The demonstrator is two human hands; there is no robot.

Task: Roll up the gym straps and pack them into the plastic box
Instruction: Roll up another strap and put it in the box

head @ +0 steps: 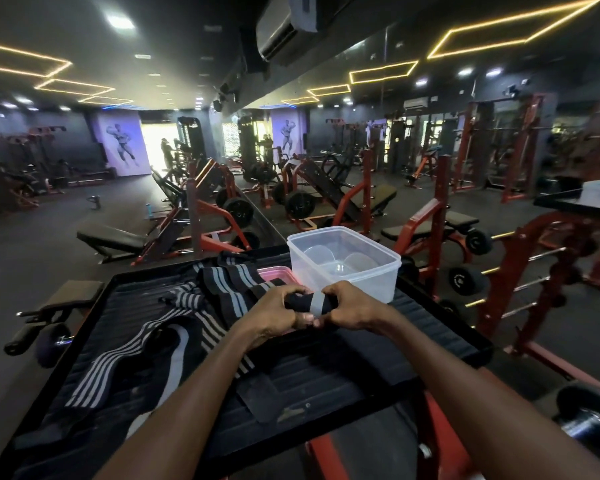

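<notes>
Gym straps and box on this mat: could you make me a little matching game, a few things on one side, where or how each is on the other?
Things:
1. plastic box
2. rolled strap
3. loose straps
4. pink lid

States:
A. spread flat over the mat's left part
B. held between both hands
C. partly hidden beside the box
D. open, with no straps inside

Pairs: 1-D, 2-B, 3-A, 4-C
</notes>
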